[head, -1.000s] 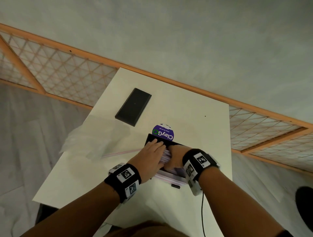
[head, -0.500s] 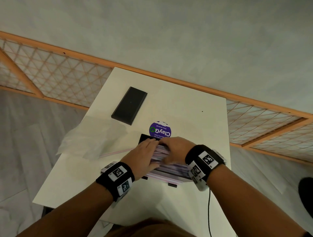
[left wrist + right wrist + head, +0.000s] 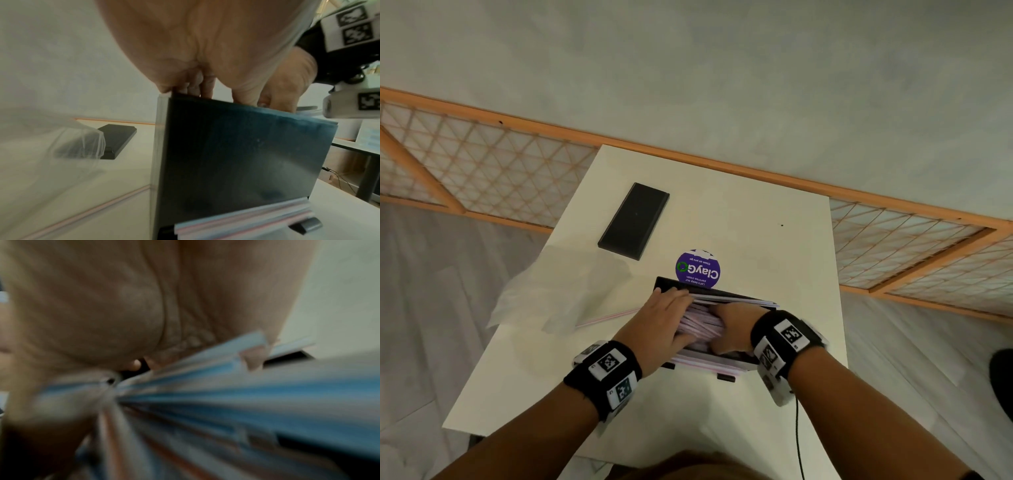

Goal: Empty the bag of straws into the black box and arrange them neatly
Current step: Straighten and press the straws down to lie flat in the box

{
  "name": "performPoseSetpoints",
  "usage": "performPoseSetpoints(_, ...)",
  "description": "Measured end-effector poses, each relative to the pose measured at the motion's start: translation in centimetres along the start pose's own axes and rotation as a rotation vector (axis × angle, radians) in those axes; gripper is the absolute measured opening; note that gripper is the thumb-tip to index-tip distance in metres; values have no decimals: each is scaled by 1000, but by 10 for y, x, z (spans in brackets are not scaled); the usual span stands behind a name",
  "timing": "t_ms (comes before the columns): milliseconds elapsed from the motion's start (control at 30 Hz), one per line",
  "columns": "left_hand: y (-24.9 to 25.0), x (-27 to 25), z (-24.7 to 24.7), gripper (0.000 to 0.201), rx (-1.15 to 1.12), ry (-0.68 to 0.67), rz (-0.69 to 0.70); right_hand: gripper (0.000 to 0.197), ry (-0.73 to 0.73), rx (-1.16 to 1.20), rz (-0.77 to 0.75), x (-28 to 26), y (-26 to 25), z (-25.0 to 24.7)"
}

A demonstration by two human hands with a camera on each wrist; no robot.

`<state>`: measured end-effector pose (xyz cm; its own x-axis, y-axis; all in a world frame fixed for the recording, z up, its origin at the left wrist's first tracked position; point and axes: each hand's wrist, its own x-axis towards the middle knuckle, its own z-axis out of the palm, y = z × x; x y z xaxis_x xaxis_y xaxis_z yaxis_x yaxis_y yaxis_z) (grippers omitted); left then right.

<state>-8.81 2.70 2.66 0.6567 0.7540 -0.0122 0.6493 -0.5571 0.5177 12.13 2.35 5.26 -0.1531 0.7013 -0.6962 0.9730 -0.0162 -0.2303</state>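
Note:
The black box stands near the table's front edge, packed with paper-wrapped straws. My left hand lies flat across the box's left end, fingers straight and reaching the far wall, thumb at the near side. My right hand is inside the box at the right, fingers curled round a bundle of straws. Several straws overhang the near rim. In the left wrist view the box wall fills the middle under my palm. The right wrist view is blurred: palm over straws.
The empty clear bag lies crumpled at the table's left edge, one stray straw beside it. The black lid rests at the back left. A purple round sticker sits behind the box. A black cable hangs from my right wrist.
My right hand has drawn back from the box's far side towards the near right and curled into the straws. My left hand stays at the left end, fingers now stretched further.

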Motion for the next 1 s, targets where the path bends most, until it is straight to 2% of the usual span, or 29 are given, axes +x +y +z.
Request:
performPoseSetpoints(133, -3, -2, 10, 69, 39, 1, 16, 74, -125, -7, 80, 17, -3, -14)
performPoseSetpoints(267, -5, -1, 17, 77, 85, -4, 25, 71, -239, 56, 91, 21, -7, -20)
performPoseSetpoints(400, -6, 0, 18, 74, 114, -7, 22, 78, -290, 122, 72, 20, -4, -18)
performPoseSetpoints(500, -5, 0, 18, 72, 95, 1, 14, 78, -202, 94, 45, 16, -6, -14)
performPoseSetpoints(700, -7, 0, 21, 71, 51, 35, 10, 65, 160, -12, -48, -7, -3, -4)
performPoseSetpoints(867, -7, 0, 21, 71, 74, 45, 27, 30, 350, -153, -141, -30, -8, -2)
performPoseSetpoints(933, -6, 2, 19, 66, 82, 40, 32, 21, 391, -211, -213, -30, -15, 1)
performPoseSetpoints(1000, -5, 3, 17, 58, 89, 31, 31, 19, 346, -223, -221, -25, -23, 7)
